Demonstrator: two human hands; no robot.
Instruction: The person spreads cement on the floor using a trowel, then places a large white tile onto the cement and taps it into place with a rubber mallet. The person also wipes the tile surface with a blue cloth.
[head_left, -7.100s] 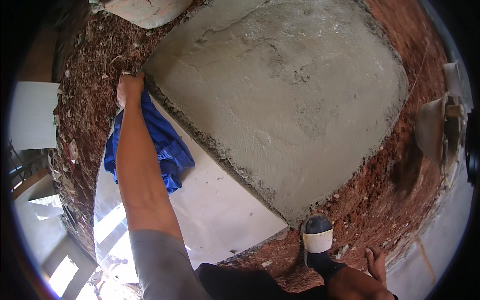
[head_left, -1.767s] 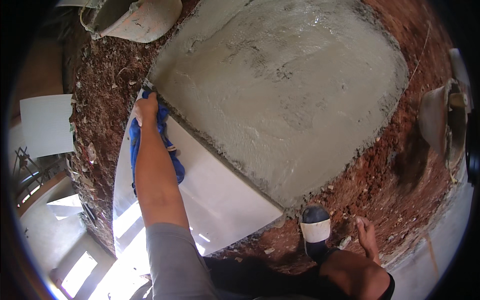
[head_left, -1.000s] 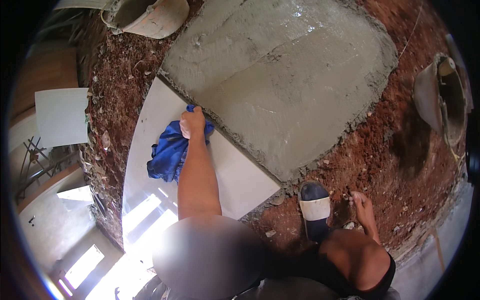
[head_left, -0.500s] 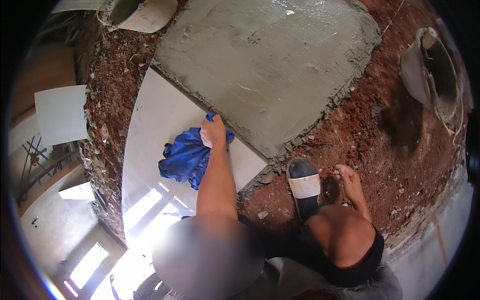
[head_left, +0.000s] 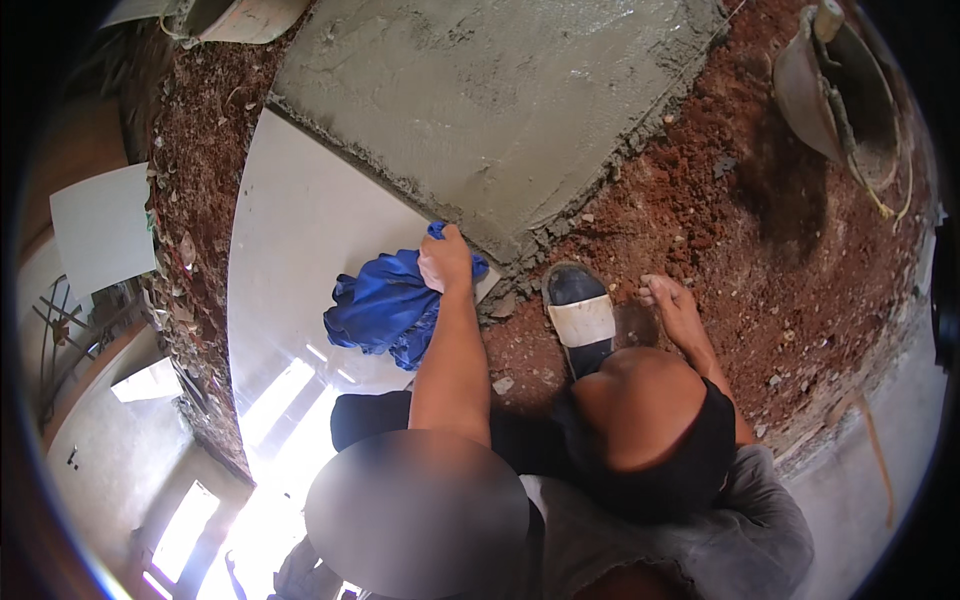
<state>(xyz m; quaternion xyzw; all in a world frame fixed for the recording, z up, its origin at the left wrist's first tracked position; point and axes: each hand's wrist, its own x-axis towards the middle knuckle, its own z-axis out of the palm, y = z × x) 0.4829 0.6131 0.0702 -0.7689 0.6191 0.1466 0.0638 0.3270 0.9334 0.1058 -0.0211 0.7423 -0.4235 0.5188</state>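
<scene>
My left hand (head_left: pixel 447 262) is closed around a bunched blue cloth (head_left: pixel 385 300). The cloth rests on a large glossy pale tile (head_left: pixel 310 215), close to its edge beside the wet grey mortar (head_left: pixel 450 115). A small tuft of blue sticks out past my knuckles. Off to the right, beyond my bent knee (head_left: pixel 640 405), my right hand (head_left: pixel 668 298) hangs over the reddish soil, its fingers curled in and nothing seen in them. Part of the tile near me lies hidden behind my left arm and leg.
A dirty bucket (head_left: pixel 840 100) with a handle sticking out stands on the soil at the far right. Another bucket (head_left: pixel 240 15) is at the top left. My sandalled foot (head_left: pixel 580 315) is near the mortar's corner. A white panel (head_left: pixel 103 225) leans at the left.
The left hand has slid the cloth along the tile toward its right corner. The view has shifted, so the mortar and buckets sit higher. My right hand's fingers look more curled.
</scene>
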